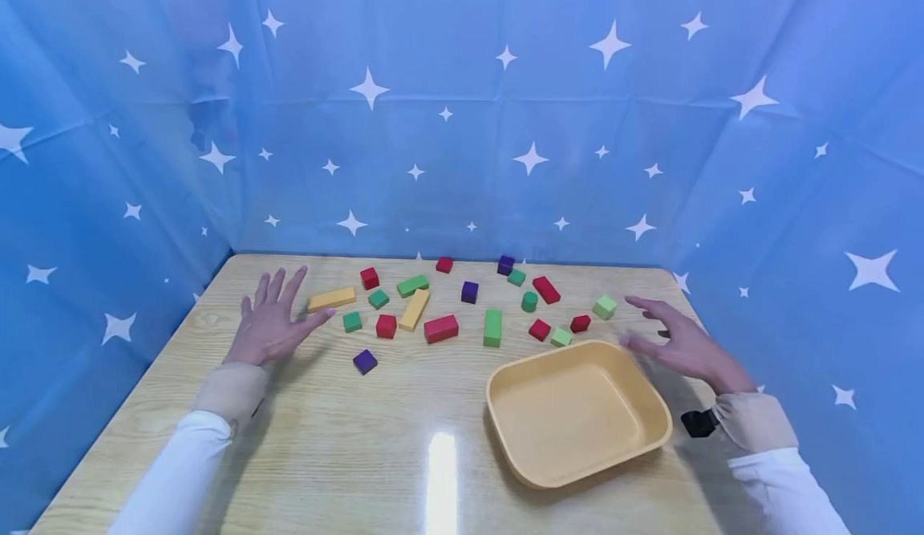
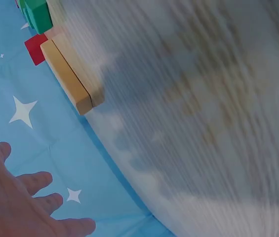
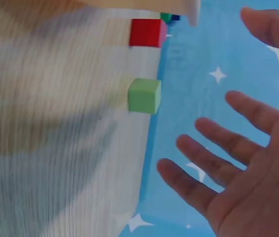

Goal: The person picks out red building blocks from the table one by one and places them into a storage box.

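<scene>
My left hand (image 1: 270,322) hovers over the left side of the table with fingers spread, holding nothing. Closest to it is a yellow block (image 1: 331,300), which the left wrist view also shows beyond the fingers. On the right, my right hand (image 1: 678,340) is held above the table beside the tan tray (image 1: 577,471), its fingers extended and apart. A light green cube (image 1: 605,306) lies just left of its fingertips. In the right wrist view, that cube and a red block (image 3: 146,33) stand on the wood.
Several blocks lie scattered across the far half of the table (image 1: 325,447), among them a purple cube (image 1: 365,361), a red block (image 1: 441,329), a green block (image 1: 492,328) and a green cylinder (image 1: 529,301). A blue curtain (image 1: 462,190) with white stars surrounds the table's back and sides.
</scene>
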`<state>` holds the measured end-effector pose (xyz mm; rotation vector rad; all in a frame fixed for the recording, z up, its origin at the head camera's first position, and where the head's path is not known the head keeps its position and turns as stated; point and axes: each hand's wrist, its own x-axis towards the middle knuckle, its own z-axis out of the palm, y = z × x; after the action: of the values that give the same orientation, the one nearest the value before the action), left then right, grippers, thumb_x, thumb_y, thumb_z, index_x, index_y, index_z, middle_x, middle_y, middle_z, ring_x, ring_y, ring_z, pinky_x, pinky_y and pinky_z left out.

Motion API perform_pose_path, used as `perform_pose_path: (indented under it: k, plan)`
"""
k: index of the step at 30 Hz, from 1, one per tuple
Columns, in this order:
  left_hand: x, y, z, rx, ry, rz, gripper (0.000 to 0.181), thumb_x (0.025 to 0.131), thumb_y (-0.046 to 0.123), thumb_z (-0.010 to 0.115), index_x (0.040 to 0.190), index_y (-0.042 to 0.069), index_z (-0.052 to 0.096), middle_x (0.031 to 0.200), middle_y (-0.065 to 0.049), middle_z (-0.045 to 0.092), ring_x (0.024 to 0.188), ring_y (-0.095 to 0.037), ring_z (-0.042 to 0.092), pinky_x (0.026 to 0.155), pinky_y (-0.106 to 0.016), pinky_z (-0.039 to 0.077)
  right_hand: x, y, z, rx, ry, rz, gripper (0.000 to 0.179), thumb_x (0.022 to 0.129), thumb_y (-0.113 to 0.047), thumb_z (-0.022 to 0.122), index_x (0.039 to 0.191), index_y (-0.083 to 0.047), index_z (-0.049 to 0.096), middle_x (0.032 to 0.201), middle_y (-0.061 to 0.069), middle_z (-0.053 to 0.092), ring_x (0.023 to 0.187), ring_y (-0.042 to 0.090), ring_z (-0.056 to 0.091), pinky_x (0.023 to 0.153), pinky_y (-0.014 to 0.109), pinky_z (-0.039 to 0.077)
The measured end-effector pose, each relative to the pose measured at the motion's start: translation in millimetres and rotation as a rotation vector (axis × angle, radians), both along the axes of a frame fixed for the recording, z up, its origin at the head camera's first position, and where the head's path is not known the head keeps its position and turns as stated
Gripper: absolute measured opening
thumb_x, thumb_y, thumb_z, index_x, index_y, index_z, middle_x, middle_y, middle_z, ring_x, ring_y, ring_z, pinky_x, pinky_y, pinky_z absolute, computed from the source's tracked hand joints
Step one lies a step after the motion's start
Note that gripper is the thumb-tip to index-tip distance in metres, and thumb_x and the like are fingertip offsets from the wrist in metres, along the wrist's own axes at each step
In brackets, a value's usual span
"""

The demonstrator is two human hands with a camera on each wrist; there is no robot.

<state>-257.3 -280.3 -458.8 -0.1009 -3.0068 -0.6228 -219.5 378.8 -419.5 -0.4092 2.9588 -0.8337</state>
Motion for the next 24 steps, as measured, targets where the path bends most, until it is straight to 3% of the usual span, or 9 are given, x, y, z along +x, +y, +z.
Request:
perform_pose_path:
  k: [4, 8, 11, 17, 24]
  plan:
    - [-1.9, 3.3, -4.5, 0.02, 0.008, -0.001, 0.103, 0.09, 0.078, 0.051, 0.166, 0.026, 0.006, 0.17, -0.027, 0.002, 0.155, -0.053, -0.006, 0.116, -0.081, 0.002, 1.3, -1.0, -1.8, -0.054, -0.056, 0.013, 0.073, 0.097, -0.042, 0.069, 0.157, -0.012, 0.039, 0.156, 0.024, 0.044, 0.135, 0.05, 0.049, 0.103, 0.065, 0.049]
    - [-2.9, 8.3, -6.0, 0.039, 0.016, -0.007, 0.103, 0.091, 0.077, 0.052, 0.167, 0.024, 0.006, 0.17, -0.029, 0.004, 0.155, -0.055, -0.003, 0.117, -0.08, 0.004, 2.3, -1.2, -2.7, -0.085, -0.102, 0.024, 0.069, 0.096, -0.039, 0.072, 0.153, -0.012, 0.044, 0.148, 0.025, 0.052, 0.129, 0.046, 0.057, 0.094, 0.047, 0.059]
    - [-4.2, 13.0, -5.6, 0.059, 0.022, -0.007, 0.103, 0.091, 0.075, 0.053, 0.166, 0.021, 0.006, 0.169, -0.029, 0.004, 0.155, -0.055, -0.003, 0.118, -0.078, 0.004, 2.8, -1.2, -1.2, -0.084, -0.115, 0.042, 0.066, 0.096, -0.037, 0.072, 0.152, -0.012, 0.046, 0.145, 0.026, 0.055, 0.126, 0.045, 0.06, 0.087, 0.037, 0.06]
    - [-8.4, 22.3, -4.9, 0.093, 0.032, -0.007, 0.103, 0.093, 0.074, 0.052, 0.166, 0.019, 0.005, 0.17, -0.027, 0.003, 0.156, -0.051, -0.002, 0.123, -0.072, 0.004, 2.2, -1.3, 2.8, -0.115, -0.133, 0.103, 0.058, 0.097, -0.028, 0.072, 0.148, -0.009, 0.051, 0.138, 0.023, 0.062, 0.12, 0.04, 0.066, 0.087, 0.027, 0.057]
    - [-11.4, 28.1, -3.5, 0.113, 0.019, 0.006, 0.106, 0.091, 0.077, 0.05, 0.166, 0.019, 0.004, 0.171, -0.025, 0.002, 0.157, -0.049, -0.004, 0.123, -0.072, 0.004, -2.8, -1.6, 4.8, -0.161, -0.209, 0.168, 0.051, 0.097, -0.021, 0.07, 0.142, -0.001, 0.056, 0.124, 0.017, 0.071, 0.106, 0.02, 0.072, 0.083, 0.022, 0.058]
